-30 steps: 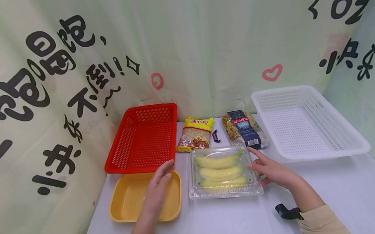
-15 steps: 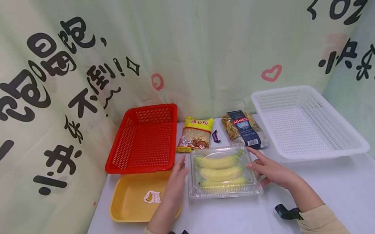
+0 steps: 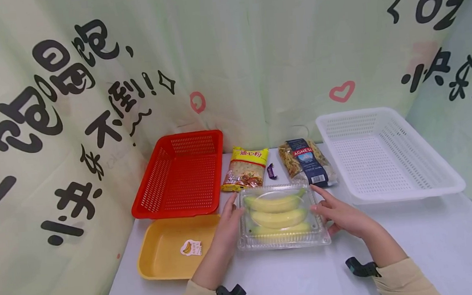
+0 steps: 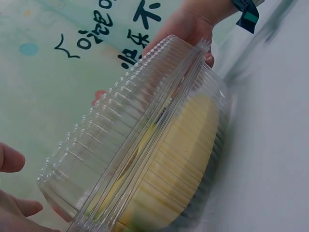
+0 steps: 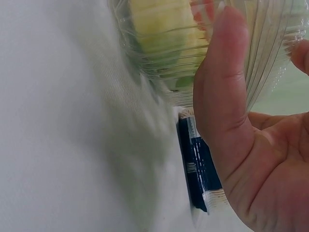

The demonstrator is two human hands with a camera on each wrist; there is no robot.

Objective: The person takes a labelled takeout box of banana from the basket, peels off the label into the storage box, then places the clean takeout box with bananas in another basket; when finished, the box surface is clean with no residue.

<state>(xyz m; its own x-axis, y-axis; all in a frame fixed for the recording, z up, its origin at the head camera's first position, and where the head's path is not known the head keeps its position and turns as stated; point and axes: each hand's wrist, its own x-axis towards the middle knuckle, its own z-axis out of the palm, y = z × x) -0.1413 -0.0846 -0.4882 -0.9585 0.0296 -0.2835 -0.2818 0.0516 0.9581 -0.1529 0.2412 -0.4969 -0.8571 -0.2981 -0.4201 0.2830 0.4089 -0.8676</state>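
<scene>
Clear plastic clamshell box (image 3: 282, 217): lay flat on the white table (image 3: 432, 243), near the front edge and between the two hands, lid closed. Contents: three yellow bananas (image 3: 279, 218), side by side, lengthwise left to right.

Left hand (image 3: 227, 228): stood at the box's left side, fingers straight and relaxed, tips against the left wall and rim. No curl round the box was visible. In the left wrist view only fingertips (image 4: 9, 159) showed beside the ribbed lid.

Right hand (image 3: 341, 215): stood at the box's right side, fingers straight and spread, forefinger along the far right corner. In the right wrist view the thumb (image 5: 222, 82) lay flat against the ribbed wall, palm open.

Yellow tray (image 3: 162, 267): just left of the box, under the left forearm; a small banana sticker (image 3: 191, 247) lay in it.

Red basket (image 3: 180, 174): behind the yellow tray, touching its far rim or nearly so.

Yellow noodle packet (image 3: 245, 168): behind the box, lying flat.

Small purple wrapped sweet (image 3: 272, 171): between the noodle packet and the pasta bag.

Pasta bag (image 3: 308, 161), dark blue label: behind the box's right corner, close to the right forefinger.

White basket (image 3: 436, 188): at the right, well apart from the box.

Printed cloth backdrop (image 3: 254, 50): hung behind and to both sides.
</scene>
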